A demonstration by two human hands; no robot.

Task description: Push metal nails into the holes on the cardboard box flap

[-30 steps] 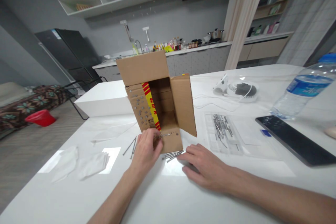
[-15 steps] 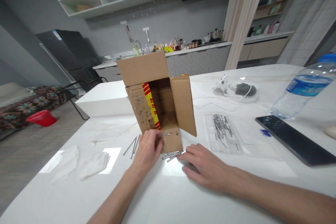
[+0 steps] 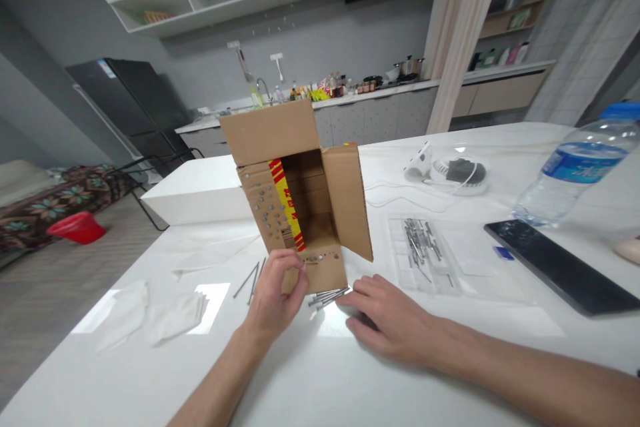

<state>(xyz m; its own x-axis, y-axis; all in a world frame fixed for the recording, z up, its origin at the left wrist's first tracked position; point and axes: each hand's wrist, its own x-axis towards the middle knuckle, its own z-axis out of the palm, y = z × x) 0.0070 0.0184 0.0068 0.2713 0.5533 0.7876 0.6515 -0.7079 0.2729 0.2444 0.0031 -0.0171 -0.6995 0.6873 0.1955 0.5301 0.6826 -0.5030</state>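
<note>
A cardboard box [image 3: 273,132] stands open toward me on the white table, with several nail heads in its left flap [image 3: 265,210] and a row of them along its lower flap [image 3: 325,275]. My left hand [image 3: 277,290] is at the lower flap, thumb and forefinger pinched together. A thin dark shaft, apparently a nail [image 3: 312,263], sticks out from those fingertips. My right hand [image 3: 385,313] rests on the table, thumb apart from the fingers. Its forefinger touches a small pile of loose nails [image 3: 327,297]. More nails [image 3: 253,280] lie left of the box.
Right of the box is a clear plastic case [image 3: 425,253] holding several nails. Beyond it lie a black phone [image 3: 555,263], a water bottle [image 3: 575,167] and a white round device [image 3: 457,177] with a cable. Folded white tissues [image 3: 177,317] are on the left.
My left hand has drawn slightly back and down from the lower flap, its pinch now showing a thin shaft. My right hand stays by the loose nails.
</note>
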